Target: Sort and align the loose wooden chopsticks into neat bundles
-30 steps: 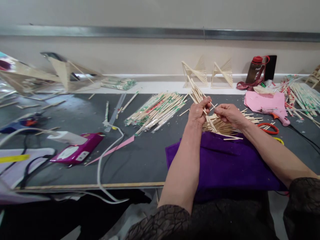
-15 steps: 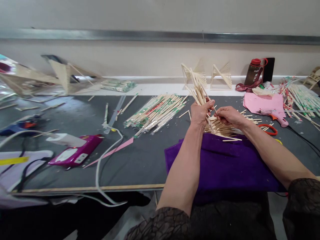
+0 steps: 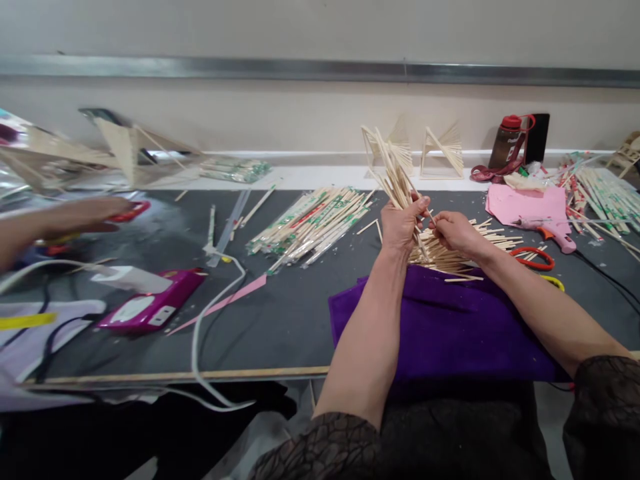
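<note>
My left hand (image 3: pixel 399 225) is wrapped round a loose bundle of thin wooden sticks (image 3: pixel 393 170), which fan upward above the fist. To its right, my right hand (image 3: pixel 454 230) pinches the lower end of one stick beside the bundle. Under both hands lies a heap of cut wooden sticks (image 3: pixel 445 255), partly hidden by the hands. A purple cloth (image 3: pixel 450 327) covers the table edge below my forearms. Just right of the heap are scissors with orange handles (image 3: pixel 535 259).
At left, another person's hand (image 3: pixel 90 217) holds a red-handled tool. Packaged chopsticks (image 3: pixel 315 223) lie mid-table. A pink glue gun (image 3: pixel 557 235) rests at right, before a bottle (image 3: pixel 506 143). Stick frames (image 3: pixel 443 153) stand by the wall. A white cable (image 3: pixel 197 333) crosses the table edge.
Another person's hand with a red-handled tool has come in from the left. My hands keep nearly the same place and grip.
</note>
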Available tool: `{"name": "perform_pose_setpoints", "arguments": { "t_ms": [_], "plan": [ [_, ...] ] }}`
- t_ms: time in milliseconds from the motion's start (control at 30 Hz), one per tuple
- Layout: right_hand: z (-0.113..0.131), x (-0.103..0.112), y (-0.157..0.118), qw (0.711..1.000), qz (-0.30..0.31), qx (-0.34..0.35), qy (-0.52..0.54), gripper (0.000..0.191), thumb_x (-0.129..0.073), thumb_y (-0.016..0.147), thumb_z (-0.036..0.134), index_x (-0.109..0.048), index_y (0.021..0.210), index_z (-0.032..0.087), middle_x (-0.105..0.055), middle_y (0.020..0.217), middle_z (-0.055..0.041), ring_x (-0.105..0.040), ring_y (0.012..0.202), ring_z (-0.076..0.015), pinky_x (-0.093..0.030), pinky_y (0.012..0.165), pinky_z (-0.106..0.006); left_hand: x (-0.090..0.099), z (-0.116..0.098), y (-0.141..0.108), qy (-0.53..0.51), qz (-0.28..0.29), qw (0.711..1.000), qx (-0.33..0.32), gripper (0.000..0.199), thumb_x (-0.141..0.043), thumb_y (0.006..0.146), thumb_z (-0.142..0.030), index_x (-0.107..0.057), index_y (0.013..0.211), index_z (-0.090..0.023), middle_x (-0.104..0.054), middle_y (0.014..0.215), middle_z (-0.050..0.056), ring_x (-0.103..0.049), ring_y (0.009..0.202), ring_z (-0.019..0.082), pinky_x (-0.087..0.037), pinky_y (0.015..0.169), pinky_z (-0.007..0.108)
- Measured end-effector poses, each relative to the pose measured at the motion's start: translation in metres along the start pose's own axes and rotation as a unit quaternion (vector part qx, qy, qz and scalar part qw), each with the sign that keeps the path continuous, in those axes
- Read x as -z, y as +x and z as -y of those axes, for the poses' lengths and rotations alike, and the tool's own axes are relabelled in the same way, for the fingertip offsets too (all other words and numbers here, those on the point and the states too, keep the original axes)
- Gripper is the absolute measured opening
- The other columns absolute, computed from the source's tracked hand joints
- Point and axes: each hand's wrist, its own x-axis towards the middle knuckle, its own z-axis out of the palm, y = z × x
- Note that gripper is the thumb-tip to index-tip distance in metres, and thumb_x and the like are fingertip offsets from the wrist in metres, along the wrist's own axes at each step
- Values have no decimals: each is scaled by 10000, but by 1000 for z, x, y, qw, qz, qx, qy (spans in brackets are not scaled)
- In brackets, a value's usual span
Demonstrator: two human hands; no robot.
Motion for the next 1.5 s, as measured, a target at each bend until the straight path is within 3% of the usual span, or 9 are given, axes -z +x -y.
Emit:
{"name": "perform_pose_setpoints", "arguments": {
  "t_ms": [300, 467, 667, 867, 1067, 1267, 1500],
  "plan": [
    [3, 3, -4, 985, 111, -44, 125, 73, -503, 689, 127, -556, 737, 137, -447, 498, 67, -241, 323, -10, -116, 317, -146, 3, -3, 4, -35, -20, 999, 26, 295, -823, 566, -206, -558, 685, -158, -576, 563, -62, -471, 419, 17, -310, 346, 136],
    [4, 1, -5, 977, 126, -41, 168, 59, -537, 684, 134, -536, 742, 144, -450, 504, 74, -245, 327, -2, -114, 316, -135, 3, -8, 4, -73, -9, 996, 44, 273, -818, 598, -212, -559, 666, -163, -604, 597, -46, -494, 435, 15, -322, 358, 135],
    [3, 12, 3, 976, 43, -31, 212, 69, -566, 718, 174, -511, 757, 157, -440, 506, 81, -256, 327, -5, -113, 314, -141, 9, -9, 6, -46, 25, 997, 62, 242, -778, 674, -302, -579, 644, -167, -538, 507, -57, -394, 360, 17, -281, 330, 158],
    [10, 36, 11, 969, 18, 2, 247, 45, -500, 713, 196, -518, 739, 164, -464, 505, 66, -280, 324, -24, -143, 316, -166, 7, -4, 0, 25, 93, 992, 86, 264, -745, 692, -355, -579, 674, -152, -600, 561, -14, -595, 503, 101, -480, 470, 209],
    [18, 35, 5, 985, -4, 68, 156, 130, -538, 791, 251, -533, 703, 157, -478, 531, 51, -327, 356, -21, -159, 328, -168, 3, -2, -6, 67, 130, 988, 52, 298, -745, 667, -332, -587, 850, -158, -552, 522, -60, -476, 365, 57, -337, 354, 169],
    [29, 34, 4, 973, -59, 201, 97, 34, -580, 822, 187, -584, 852, 172, -513, 587, 62, -386, 426, -28, -250, 364, -164, -4, 8, -14, 133, 188, 972, 54, 306, -705, 696, -327, -596, 897, -123, -553, 547, -51, -499, 408, 58, -392, 416, 177],
    [26, 39, 12, 967, -107, 231, -23, 82, -642, 764, 230, -602, 770, 158, -488, 551, 56, -412, 462, -57, -297, 403, -193, -7, 17, -17, 168, 227, 958, 47, 300, -680, 707, -295, -573, 930, -126, -526, 552, -71, -467, 412, 49, -386, 426, 183]
  ]
}}
